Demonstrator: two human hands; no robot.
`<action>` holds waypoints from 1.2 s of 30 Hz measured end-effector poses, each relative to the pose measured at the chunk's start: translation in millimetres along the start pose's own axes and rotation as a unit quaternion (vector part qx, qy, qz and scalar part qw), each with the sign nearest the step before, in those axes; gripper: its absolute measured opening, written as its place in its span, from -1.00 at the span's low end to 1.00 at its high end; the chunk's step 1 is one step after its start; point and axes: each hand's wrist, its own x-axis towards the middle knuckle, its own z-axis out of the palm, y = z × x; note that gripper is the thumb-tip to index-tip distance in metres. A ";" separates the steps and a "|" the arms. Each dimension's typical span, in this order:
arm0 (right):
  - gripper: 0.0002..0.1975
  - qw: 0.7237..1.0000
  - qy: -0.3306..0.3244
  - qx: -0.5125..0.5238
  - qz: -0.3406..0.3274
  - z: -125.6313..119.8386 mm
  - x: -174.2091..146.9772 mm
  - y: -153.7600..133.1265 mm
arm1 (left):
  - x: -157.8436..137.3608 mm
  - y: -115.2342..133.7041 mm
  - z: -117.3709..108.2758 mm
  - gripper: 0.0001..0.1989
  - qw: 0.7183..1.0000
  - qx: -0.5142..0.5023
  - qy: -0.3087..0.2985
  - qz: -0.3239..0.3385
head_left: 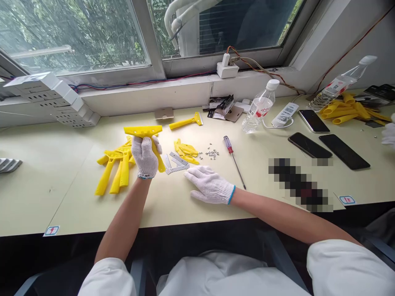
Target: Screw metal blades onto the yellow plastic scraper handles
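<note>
My left hand (145, 158), in a white knit glove, is closed around a yellow plastic scraper handle (143, 130), holding it up above the table. Beside it lies a pile of more yellow scraper handles (117, 168). My right hand (211, 187), gloved too, rests low over the table with its fingers stretched out. Its fingertips are right by several flat grey metal blades (179, 167); whether they touch is unclear. Yellow plastic cover pieces (186, 150) lie behind the blades. Small screws (212, 153) are scattered to their right, and a screwdriver (233, 158) lies beyond them.
A scraper with a blade (187, 121) lies farther back, near a small cardboard piece (164, 114). Water bottles (261, 107), a power strip (285, 114) and phones (344, 151) are on the right. White boxes (52, 98) stack at left. Another person's gloved hand (389, 133) shows at the right edge.
</note>
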 end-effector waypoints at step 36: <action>-0.27 0.999 -0.005 0.008 -0.052 27.6 31.8 -9.5 | -18.9 -19.3 -2.3 -0.77 0.982 -0.062 -0.076 -0.160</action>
